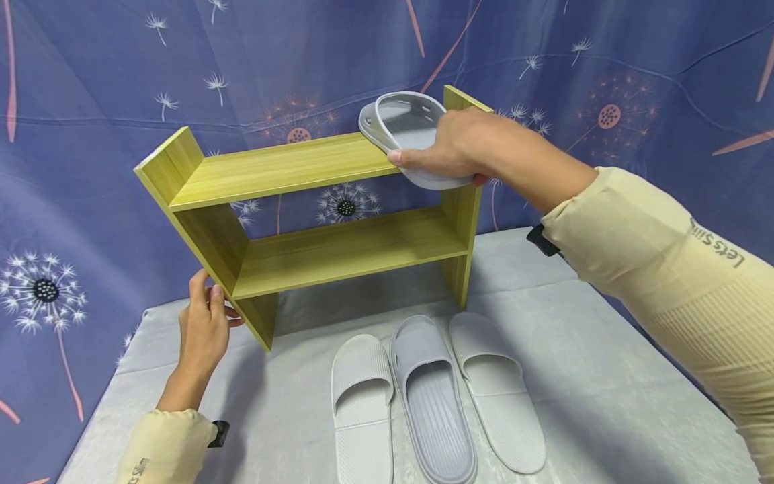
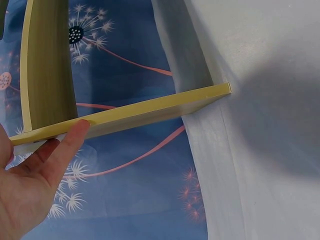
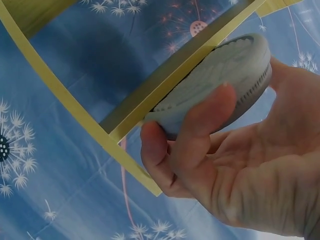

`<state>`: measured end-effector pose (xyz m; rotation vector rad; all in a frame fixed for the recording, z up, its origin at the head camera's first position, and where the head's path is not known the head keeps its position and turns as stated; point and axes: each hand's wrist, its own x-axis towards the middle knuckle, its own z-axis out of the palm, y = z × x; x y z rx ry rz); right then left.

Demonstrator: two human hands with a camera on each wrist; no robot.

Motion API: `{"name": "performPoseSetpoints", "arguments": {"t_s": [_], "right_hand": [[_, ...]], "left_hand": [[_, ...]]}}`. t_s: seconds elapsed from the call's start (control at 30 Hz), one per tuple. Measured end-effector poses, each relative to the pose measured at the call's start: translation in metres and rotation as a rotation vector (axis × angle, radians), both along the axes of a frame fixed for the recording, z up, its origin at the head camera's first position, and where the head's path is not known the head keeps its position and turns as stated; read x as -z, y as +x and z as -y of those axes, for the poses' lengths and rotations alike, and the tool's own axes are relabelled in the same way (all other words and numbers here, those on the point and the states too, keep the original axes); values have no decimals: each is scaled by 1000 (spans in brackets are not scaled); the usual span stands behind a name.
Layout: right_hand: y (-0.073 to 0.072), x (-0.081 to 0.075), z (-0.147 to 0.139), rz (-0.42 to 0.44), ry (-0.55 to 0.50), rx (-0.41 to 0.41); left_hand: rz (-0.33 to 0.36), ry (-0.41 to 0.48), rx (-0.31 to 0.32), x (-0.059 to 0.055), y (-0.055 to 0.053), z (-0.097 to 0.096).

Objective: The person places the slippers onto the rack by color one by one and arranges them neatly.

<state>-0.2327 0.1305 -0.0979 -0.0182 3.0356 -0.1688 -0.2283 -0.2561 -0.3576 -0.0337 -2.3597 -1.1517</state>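
Note:
My right hand (image 1: 465, 144) holds a grey clog (image 1: 417, 124) at the right end of the top board (image 1: 284, 165) of a yellow wooden shoe rack. The thumb lies along the clog's near side. Seen from the right wrist, curled fingers (image 3: 190, 137) support the clog's sole (image 3: 215, 75), which sits against the board's front edge and overhangs it. Whether the clog's weight rests on the board, I cannot tell. Low on the rack's left side panel (image 1: 211, 245), my left hand (image 1: 202, 329) touches the front edge and outer face with fairly straight fingers (image 2: 67, 150).
In front of the rack, a white slipper (image 1: 361, 403), a grey slipper (image 1: 432, 396) and another pale slipper (image 1: 498, 396) lie side by side on the grey-white cloth (image 1: 605, 376). The lower shelf (image 1: 351, 252) is bare. A blue dandelion-print curtain (image 1: 338, 60) hangs behind.

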Motion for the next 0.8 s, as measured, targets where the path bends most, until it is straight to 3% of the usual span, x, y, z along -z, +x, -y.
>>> {"name": "performPoseSetpoints", "arguments": {"t_s": [0.43, 0.63, 0.8], "right_hand": [[4, 0, -7, -10, -1, 26], [11, 2, -14, -70, -62, 33], [22, 11, -21, -176, -103, -1]], "left_hand": [[-7, -7, 4, 1, 0, 0], [-1, -11, 4, 1, 0, 0], [-5, -8, 5, 1, 0, -1]]}}
